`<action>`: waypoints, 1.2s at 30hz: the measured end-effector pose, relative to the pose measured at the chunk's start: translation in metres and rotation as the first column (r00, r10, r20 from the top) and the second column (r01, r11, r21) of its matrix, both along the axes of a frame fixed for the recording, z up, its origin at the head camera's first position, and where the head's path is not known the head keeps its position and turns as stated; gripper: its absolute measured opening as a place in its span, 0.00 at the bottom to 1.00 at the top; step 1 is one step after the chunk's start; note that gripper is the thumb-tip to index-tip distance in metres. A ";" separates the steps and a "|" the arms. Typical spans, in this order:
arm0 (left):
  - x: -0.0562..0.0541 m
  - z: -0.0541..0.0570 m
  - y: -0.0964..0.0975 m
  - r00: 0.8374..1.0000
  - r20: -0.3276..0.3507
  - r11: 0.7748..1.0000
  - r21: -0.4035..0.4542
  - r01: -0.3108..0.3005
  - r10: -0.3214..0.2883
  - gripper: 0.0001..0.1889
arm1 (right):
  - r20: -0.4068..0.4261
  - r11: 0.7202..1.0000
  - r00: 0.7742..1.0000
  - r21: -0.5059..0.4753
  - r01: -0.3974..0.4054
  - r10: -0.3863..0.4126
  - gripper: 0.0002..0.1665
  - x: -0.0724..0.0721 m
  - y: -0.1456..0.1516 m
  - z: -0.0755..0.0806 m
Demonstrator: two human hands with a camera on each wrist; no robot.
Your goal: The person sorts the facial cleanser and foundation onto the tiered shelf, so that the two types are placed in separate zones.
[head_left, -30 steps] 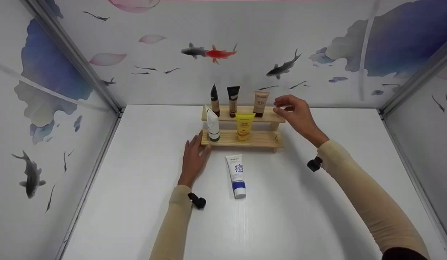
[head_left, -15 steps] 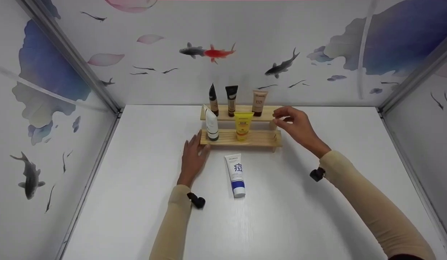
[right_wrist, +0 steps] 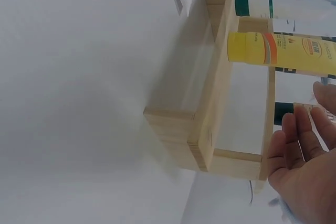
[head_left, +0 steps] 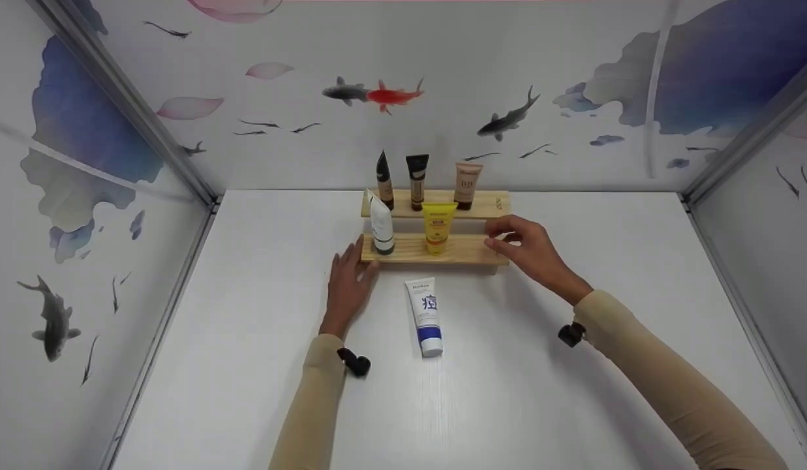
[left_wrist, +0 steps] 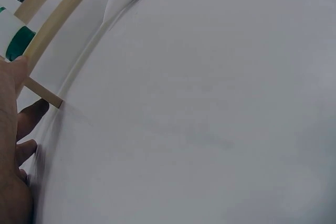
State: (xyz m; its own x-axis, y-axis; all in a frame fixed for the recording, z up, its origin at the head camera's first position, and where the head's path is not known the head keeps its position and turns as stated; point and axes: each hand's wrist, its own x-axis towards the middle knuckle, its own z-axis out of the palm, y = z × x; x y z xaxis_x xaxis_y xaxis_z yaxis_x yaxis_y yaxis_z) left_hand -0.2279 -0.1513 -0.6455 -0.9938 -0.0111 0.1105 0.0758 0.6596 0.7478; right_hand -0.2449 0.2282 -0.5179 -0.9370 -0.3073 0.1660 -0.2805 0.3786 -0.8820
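A two-step wooden display rack (head_left: 468, 247) stands at the back of the white table. Its upper step bears a slim dark-capped tube (head_left: 385, 181), a black-and-brown tube (head_left: 417, 183) and a beige BB tube (head_left: 466, 186). On the lower step stand a white tube (head_left: 381, 225) and a yellow tube (head_left: 437, 227). My left hand (head_left: 348, 287) touches the rack's left end, thumb near the front edge. My right hand (head_left: 527, 248) hovers at the lower step's right end, fingers loosely bent, holding nothing. A white-and-blue tube (head_left: 426, 316) lies in front of the rack.
White panels with painted fish enclose the table (head_left: 246, 294) at the back and sides. Metal corner posts (head_left: 149, 117) rise at the back corners. A small black wrist camera (head_left: 355, 362) sits on the left sleeve, another black camera (head_left: 571, 334) on the right.
My right hand has come down from beside the upper step to the right end of the lower step. The left hand and the tubes stay where they were.
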 end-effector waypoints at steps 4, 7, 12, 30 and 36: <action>-0.001 -0.001 0.001 1.000 0.002 1.000 -0.020 -0.003 0.003 0.40 | 0.022 1.000 1.000 0.018 -0.004 0.003 0.14 0.007 -0.004 -0.004; 0.000 -0.001 0.001 1.000 -0.003 1.000 -0.021 -0.005 0.005 0.39 | 0.030 1.000 0.999 0.021 -0.015 0.014 0.15 0.011 -0.006 -0.010; 0.000 -0.001 0.001 1.000 -0.011 1.000 -0.016 0.000 0.000 0.39 | 0.055 0.999 0.998 0.040 -0.037 0.035 0.18 0.016 -0.007 -0.019; 0.000 -0.002 -0.002 1.000 -0.016 1.000 0.026 0.009 -0.009 0.39 | 0.132 0.994 0.987 0.050 -0.100 0.092 0.18 0.034 -0.027 -0.046; 0.000 -0.001 -0.001 1.000 -0.014 0.999 0.040 0.008 -0.007 0.39 | 0.175 0.990 0.977 0.046 -0.132 0.122 0.21 0.036 -0.036 -0.054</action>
State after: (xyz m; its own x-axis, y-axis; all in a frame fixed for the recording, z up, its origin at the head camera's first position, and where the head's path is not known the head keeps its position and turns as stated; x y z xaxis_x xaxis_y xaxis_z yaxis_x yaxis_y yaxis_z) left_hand -0.2279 -0.1526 -0.6468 -0.9923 -0.0084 0.1238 0.0911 0.6285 0.7725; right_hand -0.2089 0.1921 -0.5719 -0.9027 -0.4300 -0.0148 -0.1763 0.4010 -0.8990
